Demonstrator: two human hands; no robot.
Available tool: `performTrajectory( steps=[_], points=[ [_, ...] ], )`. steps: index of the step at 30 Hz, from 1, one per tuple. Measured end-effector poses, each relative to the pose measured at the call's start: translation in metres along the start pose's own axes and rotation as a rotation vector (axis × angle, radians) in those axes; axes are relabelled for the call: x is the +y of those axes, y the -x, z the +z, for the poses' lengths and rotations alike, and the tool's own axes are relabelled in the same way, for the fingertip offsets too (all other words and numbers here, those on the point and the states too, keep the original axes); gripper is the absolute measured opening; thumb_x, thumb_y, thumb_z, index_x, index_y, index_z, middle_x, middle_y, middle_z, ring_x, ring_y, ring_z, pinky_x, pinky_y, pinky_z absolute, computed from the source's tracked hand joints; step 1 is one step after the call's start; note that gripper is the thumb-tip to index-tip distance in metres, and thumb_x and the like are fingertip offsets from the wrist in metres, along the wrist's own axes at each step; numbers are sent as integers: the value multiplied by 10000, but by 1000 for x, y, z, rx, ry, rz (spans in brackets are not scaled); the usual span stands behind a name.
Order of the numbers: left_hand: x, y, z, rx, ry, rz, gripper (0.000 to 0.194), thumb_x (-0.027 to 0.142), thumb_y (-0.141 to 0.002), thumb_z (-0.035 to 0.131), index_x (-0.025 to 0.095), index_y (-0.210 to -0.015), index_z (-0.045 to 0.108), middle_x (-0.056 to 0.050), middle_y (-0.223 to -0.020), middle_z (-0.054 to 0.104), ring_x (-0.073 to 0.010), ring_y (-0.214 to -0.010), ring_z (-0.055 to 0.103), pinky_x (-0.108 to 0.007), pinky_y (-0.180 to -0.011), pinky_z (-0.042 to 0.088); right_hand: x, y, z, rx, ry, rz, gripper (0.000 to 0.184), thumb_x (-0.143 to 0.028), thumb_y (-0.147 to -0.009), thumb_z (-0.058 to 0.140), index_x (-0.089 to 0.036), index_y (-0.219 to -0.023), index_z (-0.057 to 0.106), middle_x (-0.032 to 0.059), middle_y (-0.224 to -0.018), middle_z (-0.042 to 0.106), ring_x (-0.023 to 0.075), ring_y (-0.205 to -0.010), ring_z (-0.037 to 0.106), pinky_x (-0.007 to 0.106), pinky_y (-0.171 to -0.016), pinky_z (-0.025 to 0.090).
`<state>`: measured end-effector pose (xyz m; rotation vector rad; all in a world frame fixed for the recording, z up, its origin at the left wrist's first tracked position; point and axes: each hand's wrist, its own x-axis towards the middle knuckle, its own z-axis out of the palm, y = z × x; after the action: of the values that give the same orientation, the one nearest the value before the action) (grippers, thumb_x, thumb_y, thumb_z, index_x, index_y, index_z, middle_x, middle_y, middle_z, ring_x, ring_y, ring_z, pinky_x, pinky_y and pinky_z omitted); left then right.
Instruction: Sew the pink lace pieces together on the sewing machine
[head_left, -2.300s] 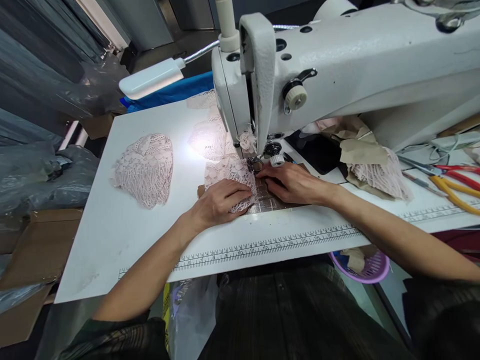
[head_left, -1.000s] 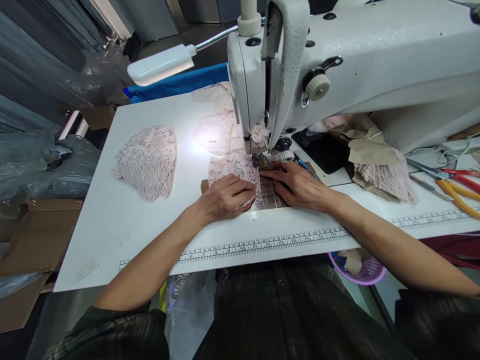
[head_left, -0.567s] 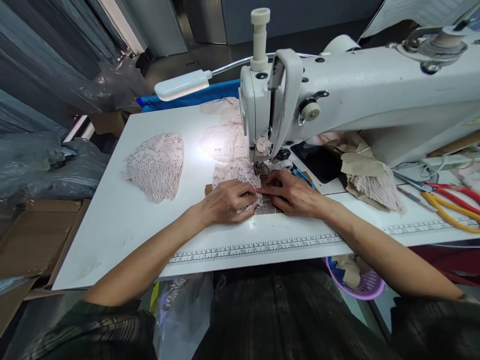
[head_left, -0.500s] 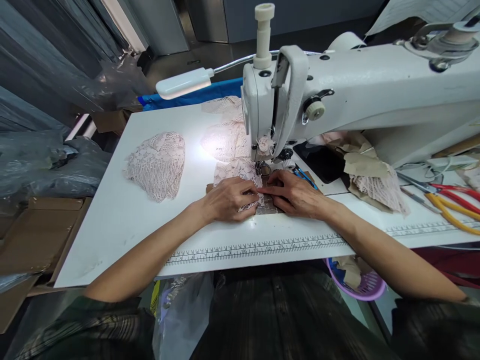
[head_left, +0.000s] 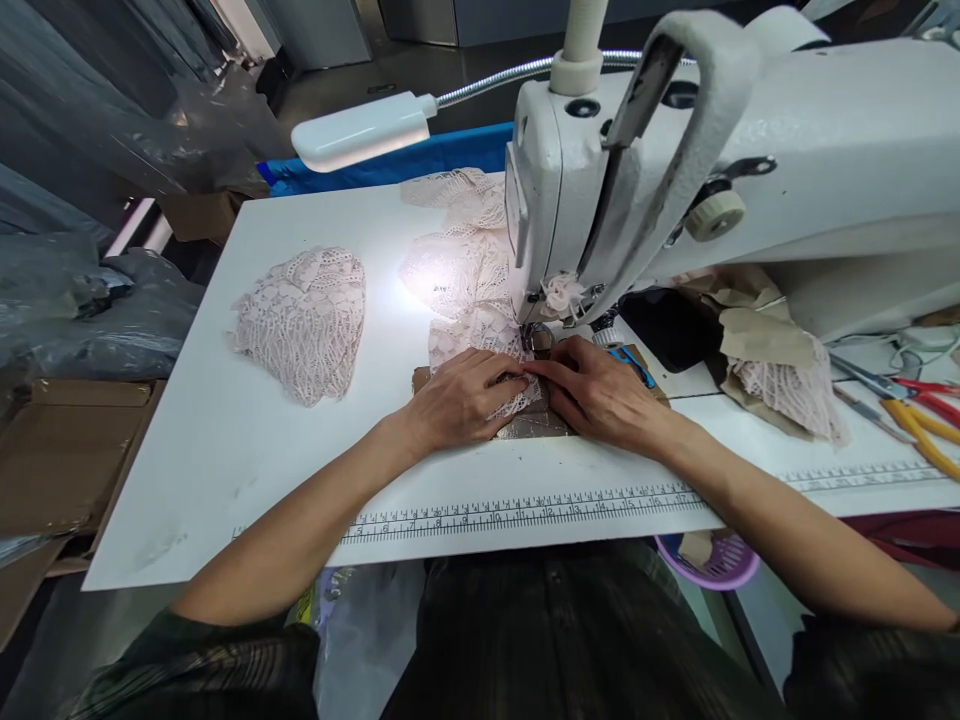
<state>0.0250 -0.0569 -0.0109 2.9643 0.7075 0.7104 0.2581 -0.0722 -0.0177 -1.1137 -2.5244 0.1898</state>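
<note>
A white sewing machine (head_left: 675,170) stands on a white table (head_left: 247,440). Pale pink lace (head_left: 469,335) runs under its presser foot (head_left: 536,338). My left hand (head_left: 457,400) lies flat on the lace just left of the foot, fingers together and pressing down. My right hand (head_left: 600,392) rests beside it, with its fingertips pinching the lace edge right in front of the foot. The two hands touch at the fingertips. More of the same lace (head_left: 457,265) trails behind the needle under the lamp's light.
A separate heap of pink lace (head_left: 300,320) lies to the left. A gooseneck lamp (head_left: 360,130) hangs over the table. Lace and brown paper scraps (head_left: 772,360) lie at right, with scissors and yellow pliers (head_left: 915,410). A ruler strip (head_left: 525,510) edges the table; a purple basket (head_left: 712,560) sits below.
My head has moved closer and to the left of the machine. My hands have come together until their fingertips meet on the lace just before the presser foot.
</note>
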Motion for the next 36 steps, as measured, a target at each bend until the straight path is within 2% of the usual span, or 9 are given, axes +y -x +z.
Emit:
performTrajectory(
  steps=[6, 10, 14, 17, 19, 23, 26, 32, 36],
  points=[
    [-3, -1, 3, 20, 9, -39, 182, 271, -911, 578, 154, -1028, 651, -104, -1050, 683, -219, -932, 651, -393, -789, 565, -1, -3, 0, -19, 35, 50, 392, -281, -971, 419, -172, -1301, 601, 145, -1007, 544, 246, -843, 548, 411, -740, 507],
    [0, -4, 3, 60, -33, -30, 172, 309, -927, 591, 168, -993, 664, -88, -1016, 696, -199, -884, 656, -400, -809, 553, 5, 2, -4, 34, -133, 79, 371, -253, -961, 429, -187, -1290, 588, 143, -1075, 547, 241, -889, 573, 394, -770, 506],
    [5, -6, 3, 113, -105, 11, 110, 216, -924, 595, 154, -991, 657, -95, -1006, 704, -193, -853, 658, -367, -736, 558, 11, 5, -10, 130, -264, 169, 291, -180, -912, 464, -153, -1166, 602, 99, -931, 609, 223, -812, 586, 377, -758, 497],
    [7, -7, 3, 163, -68, 19, 75, 141, -917, 578, 128, -948, 645, -90, -934, 710, -170, -822, 663, -314, -699, 576, 11, 5, -10, 153, -268, 151, 222, -172, -905, 465, -144, -1068, 613, 95, -902, 623, 214, -783, 580, 372, -752, 497],
    [7, -8, 2, 240, 0, -60, 68, 124, -921, 566, 118, -929, 633, -83, -895, 707, -153, -823, 670, -278, -699, 587, 9, 5, -8, 118, -272, 96, 241, -181, -920, 454, -152, -1093, 618, 106, -962, 615, 216, -824, 584, 378, -781, 503],
    [5, -9, 0, 369, 80, -302, 100, 164, -950, 524, 144, -946, 622, -52, -870, 709, -133, -784, 671, -259, -663, 579, 5, 5, -2, 54, -200, -9, 399, -201, -930, 449, -173, -1307, 578, 141, -1065, 560, 243, -912, 569, 417, -823, 507],
    [5, -10, -1, 334, 131, -314, 100, 171, -948, 516, 153, -923, 611, -60, -920, 722, -138, -819, 683, -271, -690, 582, 4, 4, 0, 36, -119, -41, 430, -195, -922, 451, -168, -1331, 584, 157, -1066, 549, 259, -915, 549, 435, -806, 505],
    [4, -9, 3, 174, 42, -67, 75, 159, -906, 555, 157, -845, 600, -51, -928, 741, -162, -805, 678, -320, -707, 552, 3, 6, -6, 25, -158, -97, 365, -164, -901, 482, -169, -1217, 665, 157, -1081, 556, 261, -971, 532, 426, -832, 503],
    [3, -8, 2, 123, -52, 5, 49, 184, -896, 596, 152, -872, 626, -53, -981, 742, -166, -818, 672, -306, -679, 515, 4, 8, -11, 6, -178, -140, 388, -133, -885, 488, -162, -1228, 668, 158, -1082, 562, 262, -984, 532, 442, -870, 493]
  ],
)
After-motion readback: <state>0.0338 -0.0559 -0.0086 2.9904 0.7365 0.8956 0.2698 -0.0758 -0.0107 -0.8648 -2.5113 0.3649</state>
